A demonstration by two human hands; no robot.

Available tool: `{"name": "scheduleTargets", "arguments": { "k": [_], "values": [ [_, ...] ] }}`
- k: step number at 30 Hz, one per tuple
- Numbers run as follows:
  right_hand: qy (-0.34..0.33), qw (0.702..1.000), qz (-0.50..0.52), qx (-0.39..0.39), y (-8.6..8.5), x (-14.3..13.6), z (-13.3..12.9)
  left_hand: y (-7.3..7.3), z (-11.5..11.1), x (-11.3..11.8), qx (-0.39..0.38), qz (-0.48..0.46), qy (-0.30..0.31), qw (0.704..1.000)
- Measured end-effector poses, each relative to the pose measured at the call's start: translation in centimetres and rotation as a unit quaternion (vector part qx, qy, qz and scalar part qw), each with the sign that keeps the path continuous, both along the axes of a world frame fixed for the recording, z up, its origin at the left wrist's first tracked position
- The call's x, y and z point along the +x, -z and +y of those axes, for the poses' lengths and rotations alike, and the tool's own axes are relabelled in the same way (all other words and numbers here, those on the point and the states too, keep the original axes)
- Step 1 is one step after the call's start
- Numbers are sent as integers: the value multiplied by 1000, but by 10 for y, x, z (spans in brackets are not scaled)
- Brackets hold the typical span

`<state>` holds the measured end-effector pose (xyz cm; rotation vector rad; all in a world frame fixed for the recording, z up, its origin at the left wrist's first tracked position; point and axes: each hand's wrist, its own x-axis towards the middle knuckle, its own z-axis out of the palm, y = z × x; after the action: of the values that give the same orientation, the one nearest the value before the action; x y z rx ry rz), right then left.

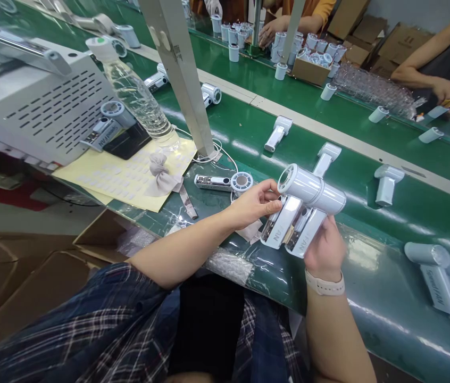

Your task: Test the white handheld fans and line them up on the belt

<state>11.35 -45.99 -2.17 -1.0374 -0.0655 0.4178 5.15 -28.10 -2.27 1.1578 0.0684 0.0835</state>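
Observation:
Two pale blue handheld fans, a left fan (pixel 299 182) and a right fan (pixel 328 201), are held side by side above the table edge, heads touching, handles marked "FAN" slanting toward me. My left hand (pixel 253 205) pinches the left fan near its head, with thumb and curled fingers at its side. Behind the right fan's handle, my right hand (pixel 326 247) grips it, its fingers mostly hidden. A wristband (pixel 324 283) is on the right wrist. Another handheld fan (pixel 214 183) lies left of my left hand.
More fans lie on the green conveyor (pixel 244 130) and in a group (pixel 442 290) at right. A metal post (pixel 183 74), water bottle (pixel 135 93), yellow sticker sheet (pixel 121 173) and slotted white machine (pixel 49 101) stand left. Co-workers' hands (pixel 275 29) handle parts across the line.

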Motion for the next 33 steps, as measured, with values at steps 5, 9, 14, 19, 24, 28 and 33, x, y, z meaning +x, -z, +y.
{"name": "scheduleTargets", "arguments": {
  "k": [5,9,14,19,24,28,33],
  "values": [
    [-3,999,35,-3,8,2,0,3,0,3,-1,35,-10,999],
    [-28,998,52,1,9,3,0,2,0,4,8,45,-24,999],
    [4,1000,19,7,5,-2,1,-2,2,2,32,17,-19,999],
    [40,993,-106,-27,7,-4,-8,-2,4,-5,126,-76,-18,989],
    [-12,915,-374,-151,0,-1,-23,3,5,-6,288,-258,-94,918],
    [33,822,-537,-187,-2,0,-20,4,5,-4,388,-396,-202,808],
    [0,811,-566,-150,8,-1,-13,2,6,-1,424,-454,-197,759]
  ]
}}
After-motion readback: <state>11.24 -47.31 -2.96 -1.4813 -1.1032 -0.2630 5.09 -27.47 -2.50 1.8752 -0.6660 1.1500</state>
